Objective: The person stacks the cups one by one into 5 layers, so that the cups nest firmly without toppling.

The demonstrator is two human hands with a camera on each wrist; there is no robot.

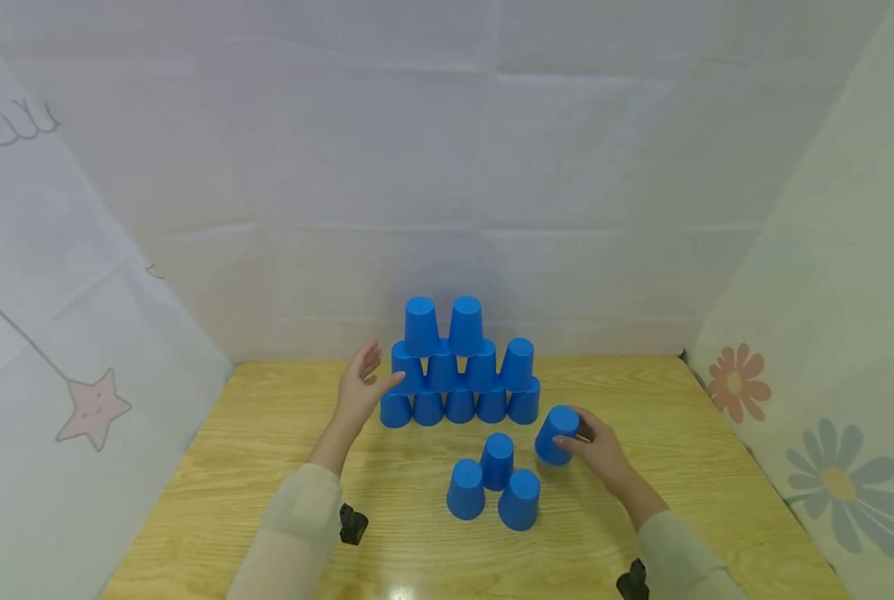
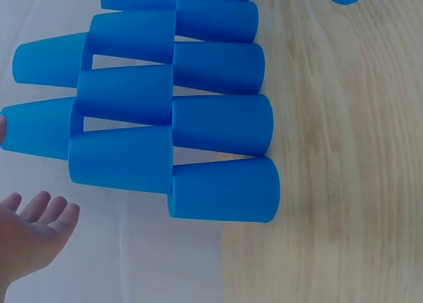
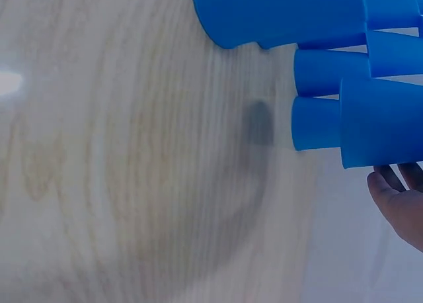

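Upside-down blue cups (image 1: 459,404) form a stepped stack at the back of the table, two upper cups (image 1: 466,326) standing on the row below. My left hand (image 1: 360,385) is beside the stack's left side, fingers spread and holding nothing; its fingers (image 2: 58,217) show apart from the cups in the left wrist view. In front and to the right of the stack, my right hand (image 1: 595,446) grips one blue cup (image 1: 556,435), narrow end up and slightly tilted. The right wrist view shows that cup (image 3: 383,124) with the fingers at its side.
Three more upside-down blue cups (image 1: 497,461) stand close together on the wooden table (image 1: 417,550), nearer to me than the stack. A pale cloth backdrop (image 1: 447,167) rises behind the table, and printed cloth (image 1: 829,333) hangs at both sides.
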